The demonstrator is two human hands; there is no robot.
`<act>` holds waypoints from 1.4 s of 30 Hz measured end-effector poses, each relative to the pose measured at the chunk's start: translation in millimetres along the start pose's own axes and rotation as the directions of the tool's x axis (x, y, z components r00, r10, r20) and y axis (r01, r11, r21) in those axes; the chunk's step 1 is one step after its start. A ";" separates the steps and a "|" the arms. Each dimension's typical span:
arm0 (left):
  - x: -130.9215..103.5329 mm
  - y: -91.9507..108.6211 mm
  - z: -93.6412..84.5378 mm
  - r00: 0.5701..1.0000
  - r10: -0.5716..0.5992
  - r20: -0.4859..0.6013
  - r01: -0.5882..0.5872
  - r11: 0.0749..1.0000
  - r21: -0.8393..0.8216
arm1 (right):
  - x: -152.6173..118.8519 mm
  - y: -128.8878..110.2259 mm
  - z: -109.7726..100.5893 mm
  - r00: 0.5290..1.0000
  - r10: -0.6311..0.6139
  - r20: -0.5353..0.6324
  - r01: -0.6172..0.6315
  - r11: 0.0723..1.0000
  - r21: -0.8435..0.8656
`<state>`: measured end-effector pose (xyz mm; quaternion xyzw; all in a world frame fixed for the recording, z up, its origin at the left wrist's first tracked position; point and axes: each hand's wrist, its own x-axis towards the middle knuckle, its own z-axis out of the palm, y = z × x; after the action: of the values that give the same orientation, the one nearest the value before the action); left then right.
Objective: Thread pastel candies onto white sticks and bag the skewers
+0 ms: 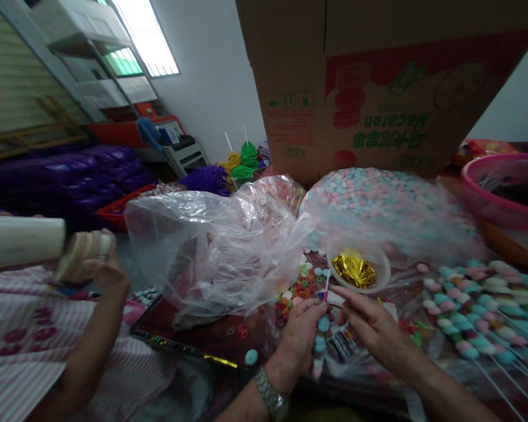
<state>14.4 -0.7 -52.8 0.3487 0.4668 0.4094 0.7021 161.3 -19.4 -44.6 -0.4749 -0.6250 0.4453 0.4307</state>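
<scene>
Head view: both grips pinching candy skewer (320,334); crumpled plastic bag (215,246), cardboard box (378,88) crowd behind; co-worker's hand (108,272) left.

hands (299,334) – 3 | cardboard box (378,88) – 1 | pink basin (506,193) – 1
</scene>
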 end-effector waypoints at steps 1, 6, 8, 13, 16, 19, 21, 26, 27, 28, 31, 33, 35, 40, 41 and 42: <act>-0.9 -0.3 0.6 1.000 0.003 0.007 -0.003 1.000 0.006 | -4.6 4.5 5.1 0.998 0.061 -0.028 -0.059 0.996 0.068; -5.8 -0.5 0.9 0.994 -0.069 0.081 0.072 0.997 -0.040 | -8.3 26.6 11.4 0.939 0.262 -0.223 -0.187 0.934 0.306; -8.2 0.0 2.6 0.986 -0.098 0.135 0.113 0.988 -0.106 | -9.6 29.7 13.0 0.934 0.263 -0.242 -0.187 0.936 0.297; -12.6 0.5 7.9 0.983 -0.099 0.156 0.119 0.986 -0.121 | -23.3 27.0 11.5 0.984 0.157 -0.080 -0.153 0.987 0.059; -11.0 -1.7 6.9 0.984 -0.131 0.117 0.133 0.991 -0.007 | -33.9 16.2 -2.6 0.970 0.075 -0.231 -0.109 0.985 -0.137; -7.3 -4.9 7.1 0.986 -0.125 0.112 0.110 0.986 0.129 | -37.9 2.3 -9.4 0.943 -0.011 -0.332 -0.041 0.988 -0.150; -6.3 -5.9 9.3 0.988 -0.050 0.145 0.030 0.990 0.136 | -34.7 -3.1 -3.8 0.972 -0.064 -0.224 0.034 0.990 -0.134; -13.8 -3.3 9.1 0.973 0.032 0.228 -0.093 0.961 0.259 | -20.4 0.1 16.0 0.982 -0.052 -0.179 0.024 0.987 -0.157; -16.0 -3.1 7.5 0.970 0.024 0.241 -0.097 0.950 0.298 | -19.3 1.7 17.8 0.984 -0.042 -0.174 0.010 0.983 -0.182; -17.8 -3.5 5.7 0.968 0.020 0.251 -0.104 0.940 0.326 | -19.0 3.5 19.1 0.987 -0.038 -0.158 0.004 0.978 -0.209; -20.3 -6.8 1.9 0.977 0.014 0.212 -0.090 0.931 0.355 | -22.1 10.9 24.1 0.979 -0.062 -0.197 0.008 0.965 -0.264; -19.2 -8.8 0.5 0.987 0.011 0.160 -0.063 0.945 0.321 | -25.9 16.0 27.2 0.938 -0.075 -0.339 -0.006 0.973 -0.232; -17.0 -8.7 -1.6 0.986 -0.026 0.167 -0.016 0.969 0.245 | -30.0 16.7 25.8 0.914 -0.044 -0.403 -0.020 0.988 -0.154; -12.1 -0.9 -9.8 0.832 -0.302 0.465 0.310 0.949 0.061 | -35.1 -8.7 -1.6 0.985 -0.138 0.103 0.157 0.965 -0.210; -11.5 1.0 -10.6 0.791 -0.316 0.524 0.352 0.935 0.033 | -34.6 -13.5 -6.7 0.969 -0.167 0.182 0.206 0.953 -0.223; -11.2 2.6 -10.6 0.767 -0.309 0.563 0.374 0.927 -0.001 | -33.7 -16.1 -10.0 0.955 -0.183 0.232 0.236 0.945 -0.228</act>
<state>1.2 -8.6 -49.8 0.3206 0.2753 0.1821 0.8878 173.5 -53.3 -30.6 -0.4075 -0.7654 0.3604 0.3439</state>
